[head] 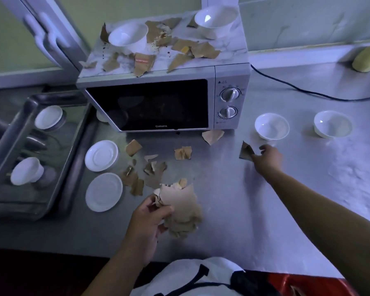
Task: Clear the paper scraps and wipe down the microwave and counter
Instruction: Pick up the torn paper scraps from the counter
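Brown paper scraps lie on the steel counter (222, 210) in front of a silver microwave (231, 82), and more scraps (203, 50) cover the microwave's top. My left hand (150, 214) grips a bunch of collected scraps (182, 210) near the counter's front. My right hand (267, 159) reaches out to the right of the microwave and pinches a dark scrap (246, 151) by its edge. Loose scraps (152, 167) remain between the two hands, and one (212, 136) lies under the microwave's front corner.
Two white bowls (128, 37) (214, 18) stand on the microwave. Two more bowls (271, 126) (332, 123) sit on the counter at right. Two saucers (102, 155) (104, 192) lie at left beside a metal tray (13, 201) holding cups. A black cord (297, 88) and a yellow cloth (367, 58) are at the back right.
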Demonstrator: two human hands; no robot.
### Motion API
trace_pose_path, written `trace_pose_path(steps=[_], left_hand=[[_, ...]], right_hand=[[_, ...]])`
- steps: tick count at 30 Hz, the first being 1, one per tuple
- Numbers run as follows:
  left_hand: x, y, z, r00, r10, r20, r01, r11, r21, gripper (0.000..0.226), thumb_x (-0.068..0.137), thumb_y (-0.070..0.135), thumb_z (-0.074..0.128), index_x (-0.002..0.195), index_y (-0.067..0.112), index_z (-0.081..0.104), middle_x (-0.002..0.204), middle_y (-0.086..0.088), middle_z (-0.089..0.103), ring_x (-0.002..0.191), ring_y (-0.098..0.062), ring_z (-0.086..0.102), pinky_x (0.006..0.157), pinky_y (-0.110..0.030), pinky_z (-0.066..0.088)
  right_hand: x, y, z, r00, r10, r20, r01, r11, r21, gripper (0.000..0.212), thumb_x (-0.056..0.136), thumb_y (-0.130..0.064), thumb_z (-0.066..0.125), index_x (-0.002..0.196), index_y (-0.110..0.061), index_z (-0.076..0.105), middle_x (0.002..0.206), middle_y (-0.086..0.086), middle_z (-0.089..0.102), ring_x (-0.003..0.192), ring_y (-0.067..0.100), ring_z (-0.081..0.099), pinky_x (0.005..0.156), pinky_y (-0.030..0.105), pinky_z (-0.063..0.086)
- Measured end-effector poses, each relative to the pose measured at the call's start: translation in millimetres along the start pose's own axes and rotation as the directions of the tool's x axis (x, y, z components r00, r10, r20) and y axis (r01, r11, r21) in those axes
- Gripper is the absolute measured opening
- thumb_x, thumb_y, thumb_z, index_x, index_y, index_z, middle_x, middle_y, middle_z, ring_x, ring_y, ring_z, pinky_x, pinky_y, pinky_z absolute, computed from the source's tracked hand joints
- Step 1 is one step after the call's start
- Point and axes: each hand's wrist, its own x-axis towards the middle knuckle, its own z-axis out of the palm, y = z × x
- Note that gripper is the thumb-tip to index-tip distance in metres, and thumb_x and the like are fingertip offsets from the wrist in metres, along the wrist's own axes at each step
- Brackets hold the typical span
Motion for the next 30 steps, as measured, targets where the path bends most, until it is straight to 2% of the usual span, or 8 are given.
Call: trace_pose_path(steps=[8, 14, 17, 21, 24, 26, 28, 30], left_hand=[[-11.4, -16.7, 7.6, 0.995, 0.004, -0.101, -0.015, 0.994, -0.111, 0.049, 0.066, 0.008, 0.074, 0.114, 0.015, 0.068, 0.105, -0.011, 0.076, 0.087, -0.023, 0.075, 0.062, -0.034, 0.059], [-13.7, -21.1, 6.9, 0.988, 0.004, -0.155, -0.008, 1.0, -0.024, 0.037, 0.085, -0.007, 0.066, 0.111, 0.019, 0.07, 0.096, -0.001, 0.077, 0.084, -0.018, 0.072, 0.06, -0.029, 0.057], [-12.1, -17.5, 13.6, 0.992, 0.02, -0.123, -0.015, 0.999, 0.037, 0.037, 0.08, -0.004, 0.067, 0.107, 0.021, 0.074, 0.085, 0.0, 0.075, 0.069, -0.009, 0.064, 0.054, -0.022, 0.051], [-7.1, -11.2, 16.6, 0.996, 0.025, -0.082, -0.021, 0.998, 0.057, 0.031, 0.086, -0.006, 0.065, 0.105, 0.017, 0.073, 0.097, -0.007, 0.077, 0.088, -0.026, 0.073, 0.076, -0.038, 0.06], [-2.7, -6.4, 17.3, 0.999, 0.035, -0.03, -0.034, 0.999, 0.038, 0.026, 0.086, -0.006, 0.066, 0.106, 0.009, 0.071, 0.094, -0.012, 0.076, 0.087, -0.029, 0.073, 0.074, -0.039, 0.058], [-0.6, -3.2, 19.1, 0.999, 0.034, 0.003, -0.035, 0.999, 0.038, 0.024, 0.086, -0.004, 0.067, 0.105, 0.01, 0.071, 0.096, -0.013, 0.076, 0.088, -0.03, 0.073, 0.073, -0.037, 0.056], [0.9, -0.2, 20.6, 0.997, 0.036, 0.061, -0.037, 0.999, 0.025, 0.022, 0.087, -0.002, 0.067, 0.104, 0.011, 0.073, 0.101, -0.014, 0.076, 0.092, -0.032, 0.073, 0.074, -0.038, 0.057], [0.2, 3.1, 21.2, 0.99, 0.051, 0.129, -0.053, 0.999, 0.012, 0.024, 0.088, -0.002, 0.065, 0.103, 0.014, 0.075, 0.104, -0.014, 0.076, 0.095, -0.033, 0.072, 0.075, -0.038, 0.059]], right_hand=[[20.1, -10.9, 19.1, 1.0, 0.011, 0.003, -0.011, 0.992, -0.127, 0.021, 0.087, -0.013, 0.057, 0.101, -0.015, 0.073, 0.103, 0.016, 0.07, 0.104, 0.036, 0.063, 0.09, 0.041, 0.053], [-42.7, -28.9, 14.8, 0.989, -0.072, 0.131, 0.012, 0.912, 0.411, 0.003, 0.092, -0.012, 0.063, 0.09, -0.014, 0.063, 0.087, 0.009, 0.07, 0.08, 0.028, 0.067, 0.07, 0.031, 0.049], [-94.9, -39.5, -2.1, 0.956, -0.147, 0.255, -0.033, 0.808, 0.589, 0.018, 0.089, -0.002, 0.069, 0.087, -0.021, 0.069, 0.076, 0.0, 0.072, 0.067, 0.012, 0.068, 0.061, 0.019, 0.05], [-158.6, -58.8, -26.3, 0.9, -0.271, 0.341, -0.088, 0.654, 0.752, 0.02, 0.081, 0.015, 0.068, 0.082, -0.005, 0.072, 0.071, 0.005, 0.075, 0.066, 0.019, 0.074, 0.063, 0.021, 0.056], [-190.7, -67.1, -38.8, 0.916, -0.32, 0.243, 0.052, 0.694, 0.719, 0.018, 0.08, 0.012, 0.069, 0.081, -0.005, 0.072, 0.073, 0.006, 0.076, 0.07, 0.023, 0.075, 0.069, 0.03, 0.06], [-207.2, -69.1, -44.0, 0.917, -0.38, 0.119, 0.245, 0.774, 0.584, 0.025, 0.08, 0.005, 0.073, 0.081, -0.02, 0.073, 0.075, -0.005, 0.076, 0.07, 0.011, 0.072, 0.07, 0.022, 0.055], [-219.9, -71.8, -46.9, 0.872, -0.488, -0.048, 0.457, 0.775, 0.436, 0.034, 0.078, 0.002, 0.078, 0.077, -0.031, 0.069, 0.078, -0.015, 0.069, 0.072, 0.005, 0.065, 0.065, 0.009, 0.045], [-229.8, -75.5, -44.8, 0.779, -0.607, -0.155, 0.623, 0.724, 0.297, 0.036, 0.075, 0.007, 0.08, 0.078, -0.027, 0.07, 0.083, -0.013, 0.063, 0.075, 0.009, 0.062, 0.067, 0.012, 0.046]])
